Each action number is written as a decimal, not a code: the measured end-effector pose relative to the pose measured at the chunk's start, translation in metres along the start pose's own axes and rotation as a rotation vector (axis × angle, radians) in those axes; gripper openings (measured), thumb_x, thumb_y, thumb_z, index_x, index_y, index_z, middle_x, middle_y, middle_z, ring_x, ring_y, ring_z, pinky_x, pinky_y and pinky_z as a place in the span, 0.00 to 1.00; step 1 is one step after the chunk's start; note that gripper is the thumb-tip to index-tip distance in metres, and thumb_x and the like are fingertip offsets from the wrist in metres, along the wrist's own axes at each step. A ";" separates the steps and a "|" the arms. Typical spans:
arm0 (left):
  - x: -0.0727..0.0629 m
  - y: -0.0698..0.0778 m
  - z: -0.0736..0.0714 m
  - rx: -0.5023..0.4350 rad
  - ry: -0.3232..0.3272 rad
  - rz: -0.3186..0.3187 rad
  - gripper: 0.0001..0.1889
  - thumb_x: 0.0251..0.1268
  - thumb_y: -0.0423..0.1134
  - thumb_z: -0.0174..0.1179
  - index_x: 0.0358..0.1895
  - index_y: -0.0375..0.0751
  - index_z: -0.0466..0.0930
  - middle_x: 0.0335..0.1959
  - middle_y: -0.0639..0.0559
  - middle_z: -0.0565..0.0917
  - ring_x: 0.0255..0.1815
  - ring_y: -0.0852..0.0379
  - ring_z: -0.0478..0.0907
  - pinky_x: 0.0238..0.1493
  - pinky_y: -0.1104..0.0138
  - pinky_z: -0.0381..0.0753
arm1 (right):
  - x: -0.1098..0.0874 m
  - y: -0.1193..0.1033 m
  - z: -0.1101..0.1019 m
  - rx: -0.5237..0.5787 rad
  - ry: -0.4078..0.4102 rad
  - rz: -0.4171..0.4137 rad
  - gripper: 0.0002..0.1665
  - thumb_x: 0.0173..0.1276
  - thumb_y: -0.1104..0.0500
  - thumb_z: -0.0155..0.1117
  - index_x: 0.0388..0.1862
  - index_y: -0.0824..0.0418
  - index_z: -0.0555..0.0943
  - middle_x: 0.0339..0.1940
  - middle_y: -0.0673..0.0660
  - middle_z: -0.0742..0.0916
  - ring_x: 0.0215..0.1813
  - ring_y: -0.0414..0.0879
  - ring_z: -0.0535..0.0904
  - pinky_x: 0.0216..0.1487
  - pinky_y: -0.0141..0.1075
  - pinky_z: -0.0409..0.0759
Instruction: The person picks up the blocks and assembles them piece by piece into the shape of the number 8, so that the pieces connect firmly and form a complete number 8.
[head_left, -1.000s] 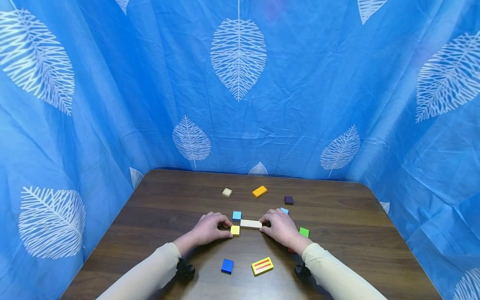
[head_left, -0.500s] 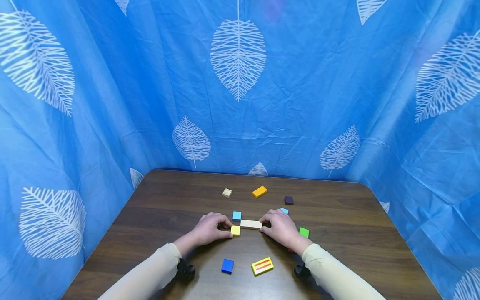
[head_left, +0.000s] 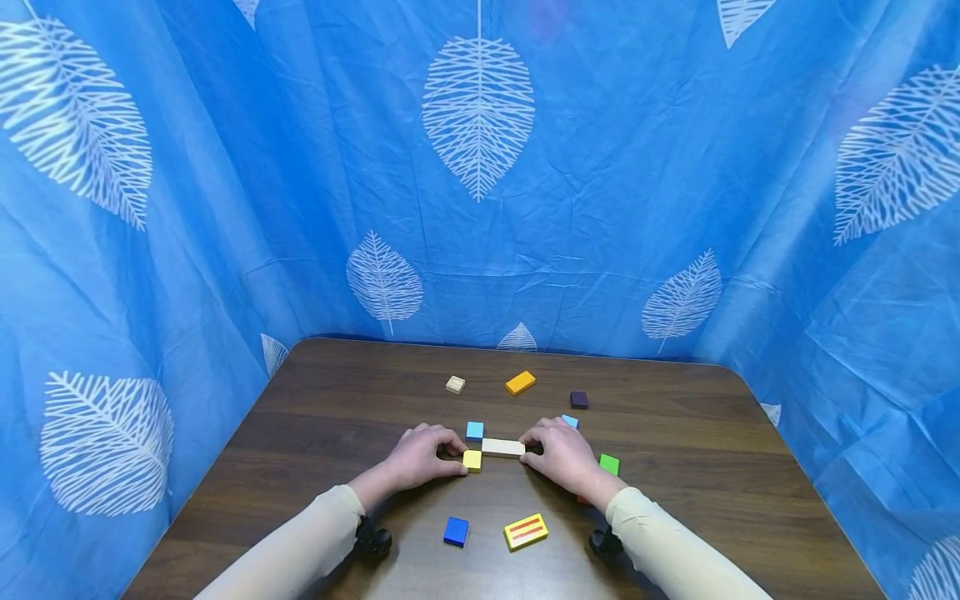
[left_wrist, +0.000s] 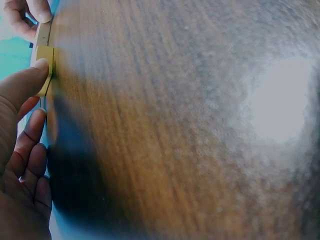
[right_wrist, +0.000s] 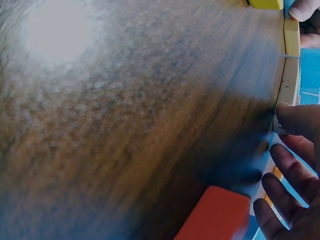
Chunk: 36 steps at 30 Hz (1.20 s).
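Note:
My left hand (head_left: 423, 458) pinches a small yellow block (head_left: 472, 461) between thumb and index finger, low on the table. In the left wrist view the thumb lies against the near face of that yellow block (left_wrist: 45, 54), the other fingers loosely bent below. A long cream block (head_left: 503, 448) lies just right of it, and my right hand (head_left: 560, 457) pinches its right end. The right wrist view shows the thumb on the end of the cream block (right_wrist: 288, 80), with the yellow block in line beyond. A light blue block (head_left: 475, 429) sits close behind the pair.
On the brown table (head_left: 360, 392), a small cream piece (head_left: 455, 385), an orange block (head_left: 521, 382) and a dark block (head_left: 579, 400) lie behind. Nearer are a blue block (head_left: 456, 531) and a red-striped yellow one (head_left: 526, 532). A green block (head_left: 609, 464) and red block (right_wrist: 215, 215) flank my right wrist.

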<state>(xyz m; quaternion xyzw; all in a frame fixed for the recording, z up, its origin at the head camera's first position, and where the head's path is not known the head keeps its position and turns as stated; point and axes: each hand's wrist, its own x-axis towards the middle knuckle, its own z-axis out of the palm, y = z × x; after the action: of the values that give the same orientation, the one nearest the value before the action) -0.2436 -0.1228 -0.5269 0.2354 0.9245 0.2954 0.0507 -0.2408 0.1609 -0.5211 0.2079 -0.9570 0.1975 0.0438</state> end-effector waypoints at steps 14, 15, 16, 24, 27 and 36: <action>0.000 0.003 -0.002 0.007 -0.008 -0.014 0.11 0.58 0.53 0.75 0.42 0.57 0.87 0.36 0.66 0.82 0.41 0.59 0.71 0.50 0.54 0.66 | 0.000 0.000 -0.001 0.009 -0.001 0.006 0.10 0.60 0.53 0.79 0.39 0.53 0.88 0.33 0.43 0.82 0.40 0.42 0.74 0.46 0.43 0.75; 0.000 0.003 -0.002 0.006 -0.007 -0.013 0.11 0.58 0.53 0.75 0.41 0.57 0.87 0.36 0.66 0.82 0.41 0.59 0.71 0.50 0.53 0.66 | 0.000 0.001 -0.001 0.008 -0.001 0.007 0.10 0.60 0.53 0.79 0.39 0.53 0.88 0.33 0.43 0.82 0.40 0.42 0.74 0.45 0.43 0.75; 0.000 0.003 -0.002 0.005 -0.008 -0.012 0.11 0.58 0.53 0.75 0.41 0.57 0.87 0.36 0.67 0.82 0.41 0.59 0.71 0.50 0.53 0.66 | 0.000 0.001 -0.001 0.007 -0.002 0.007 0.11 0.60 0.53 0.79 0.39 0.53 0.89 0.33 0.43 0.82 0.40 0.42 0.74 0.45 0.43 0.75; 0.000 0.001 -0.002 -0.002 -0.011 0.000 0.12 0.59 0.52 0.75 0.42 0.56 0.87 0.37 0.66 0.82 0.42 0.59 0.71 0.51 0.52 0.65 | 0.001 0.000 -0.001 0.004 -0.012 0.009 0.11 0.59 0.53 0.79 0.40 0.53 0.88 0.33 0.44 0.82 0.40 0.42 0.73 0.45 0.43 0.74; 0.000 0.001 -0.002 0.000 -0.009 0.005 0.12 0.58 0.52 0.75 0.42 0.56 0.87 0.37 0.66 0.82 0.42 0.59 0.71 0.50 0.53 0.65 | 0.001 0.000 -0.001 0.003 -0.017 0.010 0.12 0.59 0.53 0.80 0.40 0.53 0.88 0.34 0.44 0.82 0.40 0.43 0.73 0.45 0.43 0.74; 0.002 -0.001 -0.001 0.012 -0.008 0.015 0.12 0.58 0.53 0.75 0.42 0.57 0.87 0.37 0.67 0.82 0.42 0.59 0.72 0.51 0.52 0.66 | 0.002 0.000 -0.001 0.005 -0.032 0.019 0.15 0.58 0.54 0.81 0.43 0.55 0.88 0.36 0.45 0.83 0.42 0.44 0.74 0.46 0.44 0.76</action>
<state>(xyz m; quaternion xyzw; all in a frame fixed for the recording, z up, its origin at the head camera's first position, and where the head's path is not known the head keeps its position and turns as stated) -0.2459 -0.1237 -0.5266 0.2439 0.9243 0.2892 0.0506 -0.2425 0.1611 -0.5196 0.2021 -0.9590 0.1969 0.0262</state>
